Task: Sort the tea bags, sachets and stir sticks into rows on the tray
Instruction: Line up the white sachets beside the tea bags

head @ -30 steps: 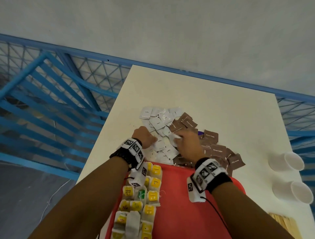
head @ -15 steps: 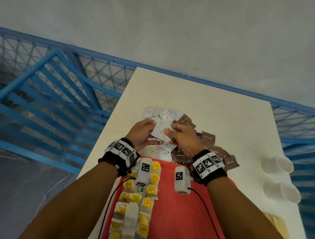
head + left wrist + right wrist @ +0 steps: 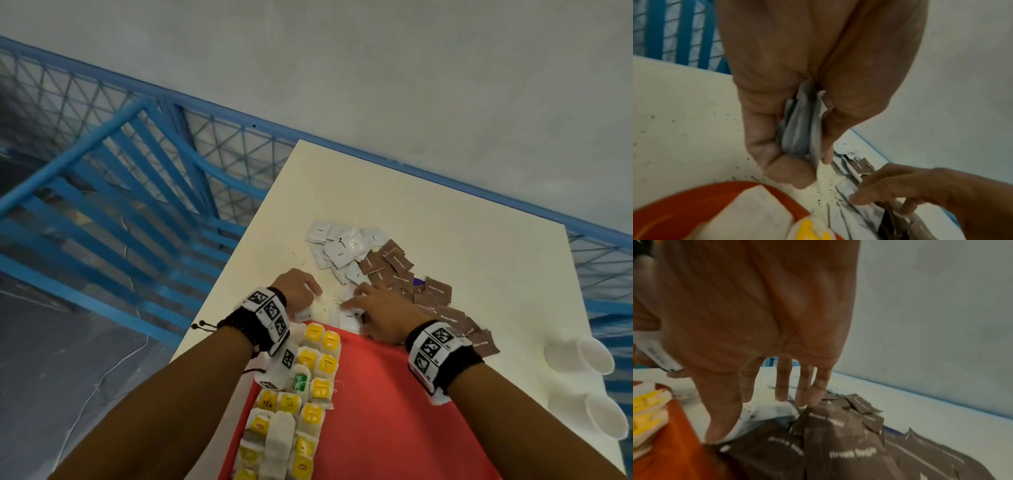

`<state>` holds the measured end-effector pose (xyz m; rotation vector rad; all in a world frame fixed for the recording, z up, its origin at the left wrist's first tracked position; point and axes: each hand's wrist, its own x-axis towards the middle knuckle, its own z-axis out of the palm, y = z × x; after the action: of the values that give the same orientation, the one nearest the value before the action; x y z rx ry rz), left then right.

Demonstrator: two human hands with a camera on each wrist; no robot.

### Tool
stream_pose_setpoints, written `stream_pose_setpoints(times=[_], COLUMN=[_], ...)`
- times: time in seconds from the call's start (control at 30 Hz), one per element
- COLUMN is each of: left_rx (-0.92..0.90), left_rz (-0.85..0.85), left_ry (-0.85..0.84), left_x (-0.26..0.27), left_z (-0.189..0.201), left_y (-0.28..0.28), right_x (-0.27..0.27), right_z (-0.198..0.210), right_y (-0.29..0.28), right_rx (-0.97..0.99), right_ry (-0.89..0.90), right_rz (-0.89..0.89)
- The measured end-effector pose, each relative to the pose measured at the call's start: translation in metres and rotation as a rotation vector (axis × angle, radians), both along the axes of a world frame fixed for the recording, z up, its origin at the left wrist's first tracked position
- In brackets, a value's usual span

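My left hand [image 3: 301,287] hovers just past the red tray's [image 3: 376,394] far edge and grips a small stack of white sachets [image 3: 801,129] between thumb and curled fingers. My right hand [image 3: 373,305] lies flat with straight fingers [image 3: 783,386] pressing on white sachets [image 3: 346,315] on the table, beside the brown sugar sachets [image 3: 435,301]. More white sachets [image 3: 342,246] lie in a pile farther back. Tea bags [image 3: 308,387] with yellow tags fill rows along the tray's left side.
Two white paper cups [image 3: 582,356] lie on their sides at the table's right edge. Dark crumbs speckle the white table [image 3: 445,212] between my hands. A blue metal railing [image 3: 137,205] runs along the left, close to the table's edge.
Both hands came down from a raised exchange of white sachets. The left keeps its stack; the right has flattened onto the sachets near the tray's edge.
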<state>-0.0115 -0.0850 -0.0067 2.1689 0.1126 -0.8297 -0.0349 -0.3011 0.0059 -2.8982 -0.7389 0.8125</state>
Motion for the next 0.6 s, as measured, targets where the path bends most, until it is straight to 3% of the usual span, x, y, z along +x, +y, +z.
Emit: stream_pose_setpoints(times=[0.17,0.47,0.6], left_rx=[0.191,0.272,0.274], left_rz=[-0.125,-0.086,-0.131], left_ry=[-0.029,-0.144,-0.165], left_x=[-0.003,0.015,0.025], left_z=[0.005,-0.008,-0.009], left_y=[-0.014,-0.010,-0.008], right_x=[0.001,0.024,0.032], right_z=[-0.010,-0.022,-0.019], right_y=[0.014,0.029,0.022], right_rx=[0.009,0.266,0.132], right_ry=[-0.022,0.003,0.043], right_rz=[-0.035,-0.333,-0.177])
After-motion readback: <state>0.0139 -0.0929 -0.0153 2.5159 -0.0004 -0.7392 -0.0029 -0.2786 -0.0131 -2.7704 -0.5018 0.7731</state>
